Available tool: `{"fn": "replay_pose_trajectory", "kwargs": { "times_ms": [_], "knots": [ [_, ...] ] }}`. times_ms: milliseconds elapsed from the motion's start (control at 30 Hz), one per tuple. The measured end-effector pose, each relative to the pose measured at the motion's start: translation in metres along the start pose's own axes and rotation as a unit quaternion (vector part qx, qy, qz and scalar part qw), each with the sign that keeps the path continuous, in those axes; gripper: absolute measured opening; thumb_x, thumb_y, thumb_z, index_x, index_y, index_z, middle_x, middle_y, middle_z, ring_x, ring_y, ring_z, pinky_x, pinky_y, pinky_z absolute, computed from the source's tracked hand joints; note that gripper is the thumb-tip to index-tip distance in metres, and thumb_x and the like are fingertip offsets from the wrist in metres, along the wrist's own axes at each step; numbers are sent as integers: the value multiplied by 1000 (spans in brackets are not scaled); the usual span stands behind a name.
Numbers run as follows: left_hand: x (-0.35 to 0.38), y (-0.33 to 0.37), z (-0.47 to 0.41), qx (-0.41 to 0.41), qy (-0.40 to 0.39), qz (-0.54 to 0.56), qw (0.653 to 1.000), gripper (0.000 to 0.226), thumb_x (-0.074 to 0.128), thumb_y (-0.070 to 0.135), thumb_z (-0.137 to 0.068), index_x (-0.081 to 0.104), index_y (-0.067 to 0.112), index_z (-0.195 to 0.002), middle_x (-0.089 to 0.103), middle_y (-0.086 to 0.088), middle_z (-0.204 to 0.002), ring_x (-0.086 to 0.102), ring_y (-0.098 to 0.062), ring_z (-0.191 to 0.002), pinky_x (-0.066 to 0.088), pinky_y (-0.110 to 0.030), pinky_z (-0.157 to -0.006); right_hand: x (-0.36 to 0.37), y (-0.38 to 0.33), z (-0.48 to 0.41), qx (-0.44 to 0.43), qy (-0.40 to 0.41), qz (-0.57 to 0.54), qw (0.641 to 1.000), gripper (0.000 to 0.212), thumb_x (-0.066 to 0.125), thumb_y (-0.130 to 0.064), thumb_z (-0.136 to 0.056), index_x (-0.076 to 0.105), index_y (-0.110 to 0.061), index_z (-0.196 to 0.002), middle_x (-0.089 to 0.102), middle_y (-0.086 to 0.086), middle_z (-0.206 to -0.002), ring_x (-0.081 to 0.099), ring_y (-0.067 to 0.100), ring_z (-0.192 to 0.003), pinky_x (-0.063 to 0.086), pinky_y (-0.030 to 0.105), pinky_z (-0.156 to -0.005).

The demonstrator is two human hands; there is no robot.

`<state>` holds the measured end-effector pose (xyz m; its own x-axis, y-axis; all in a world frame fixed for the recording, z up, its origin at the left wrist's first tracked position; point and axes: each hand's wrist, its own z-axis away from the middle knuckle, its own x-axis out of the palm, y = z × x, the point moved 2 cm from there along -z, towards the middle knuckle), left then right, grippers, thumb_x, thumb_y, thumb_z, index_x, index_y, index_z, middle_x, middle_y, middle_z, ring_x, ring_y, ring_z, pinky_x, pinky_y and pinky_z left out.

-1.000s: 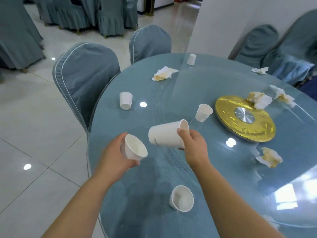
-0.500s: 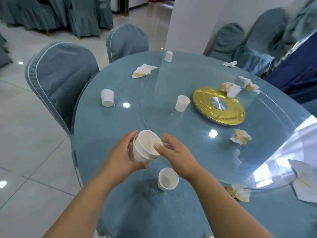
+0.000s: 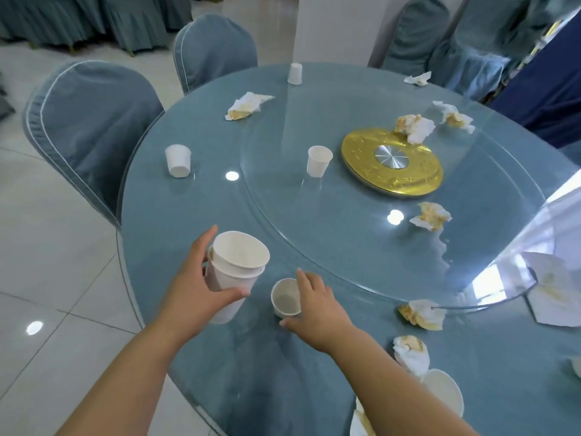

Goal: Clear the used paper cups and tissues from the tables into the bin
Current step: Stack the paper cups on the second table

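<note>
I see the left hand (image 3: 195, 287) gripping a stack (image 3: 234, 272) of paper cups over the round, glass-topped table (image 3: 176, 253), while the right hand (image 3: 317, 309) curls round one cup (image 3: 285, 298) standing just beside it. Farther on, crumpled, stained tissues (image 3: 430, 215) lie on the glossy turntable (image 3: 345, 247) near a gold disc (image 3: 393, 171). Cloth-covered chairs (image 3: 91, 121) stand on pale tiles (image 3: 47, 247).

round table (image 3: 188, 215) bears paper cups (image 3: 319, 161), stained tissues (image 3: 430, 216).
</note>
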<state>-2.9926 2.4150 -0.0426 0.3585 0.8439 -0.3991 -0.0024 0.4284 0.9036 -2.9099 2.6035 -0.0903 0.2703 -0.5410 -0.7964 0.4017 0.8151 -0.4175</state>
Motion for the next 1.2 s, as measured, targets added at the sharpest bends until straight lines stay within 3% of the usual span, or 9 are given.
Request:
{"fn": "replay_pose_trajectory", "kwargs": {
  "times_ms": [100,233,467,633,767,900,1067,1200],
  "knots": [
    [0,-3,0,-13,18,-3,1000,104,88,15,-62,26,52,-137,42,15,-123,47,-11,-110,41,-33,-92,6,0,-10,-26,-15,21,999,91,62,-39,-88,0,-23,-153,7,-2,-158,25,30,-137,36,43,-107],
    [6,1,3,-19,27,-17,999,105,88,17,-61,26,48,-139,43,16,-123,47,-11,-110,42,-34,-94,9,2,-20,-33,-10,-6,999,84,58,-44,-90,6,-20,-152,19,-1,-155,39,28,-131,41,41,-101],
    [5,5,-11,-8,42,-19,999,102,88,22,-61,27,49,-138,45,17,-125,49,-11,-111,44,-36,-94,-17,14,-34,30,73,-229,970,69,66,-59,-76,44,-26,-133,48,-6,-129,50,16,-113,43,32,-91],
    [8,5,-47,2,28,-9,1000,95,87,21,-63,27,58,-126,46,16,-123,49,-11,-110,43,-34,-89,-44,20,-46,64,156,-349,922,60,71,-52,-75,52,-23,-123,56,-5,-117,55,14,-104,46,30,-88],
    [13,3,-81,19,-31,-10,999,93,88,23,-62,27,66,-119,47,16,-124,51,-11,-111,45,-34,-86,-56,23,-44,95,210,-378,897,53,74,-45,-75,50,-28,-119,55,-9,-114,55,12,-103,46,28,-87],
    [24,13,-116,41,-126,-23,991,92,86,40,-49,27,74,-111,48,19,-122,52,-10,-111,47,-38,-89,-44,30,-26,166,276,-418,849,49,75,-45,-74,51,-33,-115,55,-13,-113,56,7,-101,47,27,-85],
    [48,18,-131,86,-232,-25,969,93,89,20,-61,28,72,-110,43,37,-114,50,-9,-111,46,-35,-88,-25,38,15,244,353,-446,786,48,75,-50,-70,53,-38,-111,58,-14,-111,57,3,-99,49,27,-84],
    [72,23,-128,94,-299,-36,949,95,90,33,-51,29,72,-112,47,31,-116,52,-1,-109,48,-39,-91,-16,44,59,297,420,-423,746,49,73,-54,-69,52,-42,-112,58,-19,-110,57,6,-102,48,30,-87]
  ]
}}
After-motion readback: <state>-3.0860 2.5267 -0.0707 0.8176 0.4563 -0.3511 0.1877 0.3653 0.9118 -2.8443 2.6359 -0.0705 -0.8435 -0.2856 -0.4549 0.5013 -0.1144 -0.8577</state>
